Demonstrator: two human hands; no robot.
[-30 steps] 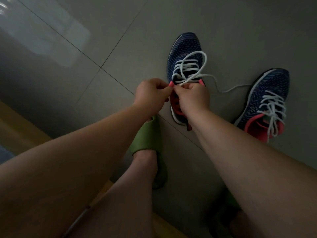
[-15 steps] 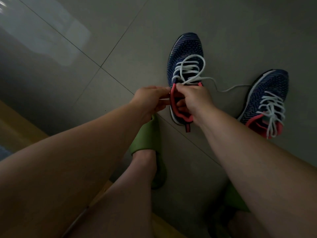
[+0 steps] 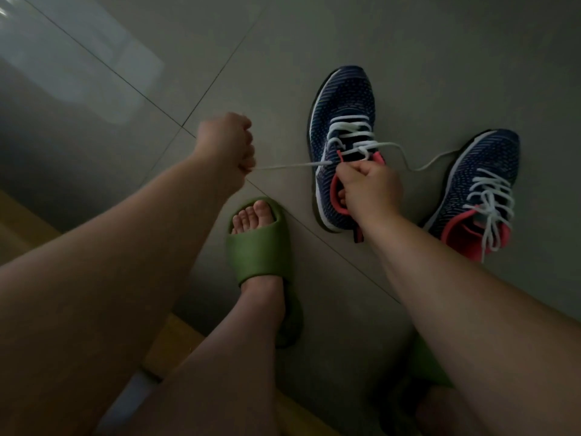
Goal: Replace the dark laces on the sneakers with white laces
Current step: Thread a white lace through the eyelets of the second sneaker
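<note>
- Nearest, a bare foot is sitting in a green slide sandal (image 3: 259,247) on the grey tiled floor (image 3: 440,42), between the two forearms; a second green sandal (image 3: 430,369) is showing partly under the right arm.
- No brand, label or writing is readable on the shoes or sandals.
- The right hand (image 3: 369,187) is curling closed over the red collar of the near sneaker (image 3: 344,121), with the fingers reaching inside the opening and the thumb side pressing at the top eyelets; it is holding the shoe steady on the floor.
- The left hand (image 3: 228,141) is closing into a fist and pinching one end of the white lace (image 3: 289,166); this end is running straight and tight from the fist to the top eyelet of the near sneaker.
- The other end of this lace is lying loose on the floor, curving toward the second sneaker (image 3: 478,190).
- The second sneaker is standing just beside the first, to the right, already laced in white, with its ends hanging loose over the red collar.
</note>
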